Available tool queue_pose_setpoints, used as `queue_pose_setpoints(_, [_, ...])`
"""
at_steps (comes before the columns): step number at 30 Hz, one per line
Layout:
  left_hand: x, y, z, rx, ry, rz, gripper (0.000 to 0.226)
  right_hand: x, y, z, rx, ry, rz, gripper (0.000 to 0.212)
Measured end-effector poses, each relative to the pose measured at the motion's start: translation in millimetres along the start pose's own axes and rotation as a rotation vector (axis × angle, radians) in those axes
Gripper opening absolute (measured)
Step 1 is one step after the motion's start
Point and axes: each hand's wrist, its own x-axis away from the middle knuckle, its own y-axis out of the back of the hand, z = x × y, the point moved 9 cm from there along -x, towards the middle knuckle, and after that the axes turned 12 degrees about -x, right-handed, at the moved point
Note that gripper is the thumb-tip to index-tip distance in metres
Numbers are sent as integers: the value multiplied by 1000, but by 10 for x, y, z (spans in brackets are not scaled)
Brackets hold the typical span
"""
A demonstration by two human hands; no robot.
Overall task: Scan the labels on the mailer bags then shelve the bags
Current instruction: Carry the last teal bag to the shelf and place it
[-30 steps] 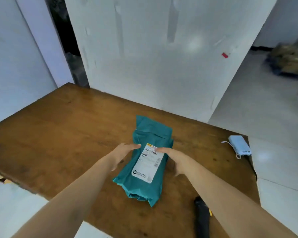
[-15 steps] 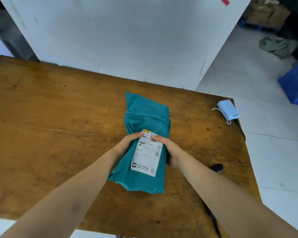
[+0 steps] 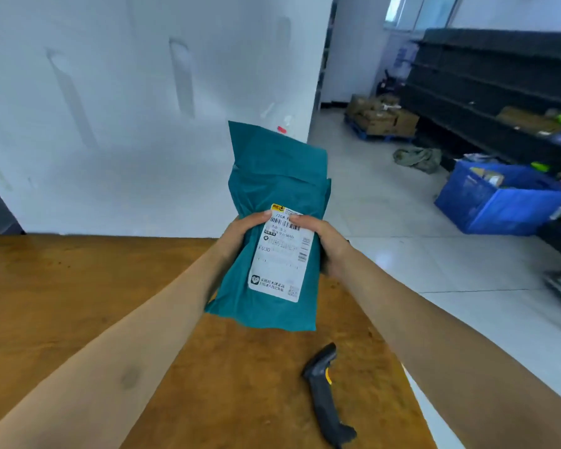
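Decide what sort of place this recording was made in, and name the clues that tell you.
Probably a parcel sorting or storage room. Both hands hold a teal mailer bag with a printed shipping label, a handheld barcode scanner lies on the wooden table, and dark shelving with boxes lines the far wall.

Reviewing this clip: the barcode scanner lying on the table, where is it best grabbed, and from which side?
Grip the scanner by its long handle, coming from above with the right hand. It lies flat on the table near the right edge, handle towards the person.
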Motion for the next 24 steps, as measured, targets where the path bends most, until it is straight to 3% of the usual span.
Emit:
queue_pose_setpoints(5, [-143, -1728, -404, -57, -157, 137, 25, 1069, 1227, 721, -47, 213, -74, 32])
queue_pose_setpoints(9, [-275, -3360, -346, -31, -201, 288, 38, 2081, 2484, 1079, -59, 309, -189, 40])
queue_pose_setpoints(15, [-420, -5429, -238, -98, -160, 477, 38, 3440, 4087, 1462, -113, 432, -403, 54])
queue_pose_setpoints(17, [-491, -5958, -201, -106, -140, 555, 41, 3758, 4483, 1530, -145, 468, -451, 56])
queue_pose_setpoints(20, [-632, -6575, -127, -129, -116, 648, 34, 4048, 4937, 1633, -153, 512, -471, 41])
queue_pose_setpoints(24, [-1080, -6962, -101, -125, -134, 677, 57, 4014, 5401, 1860, -132, 525, -476, 32])
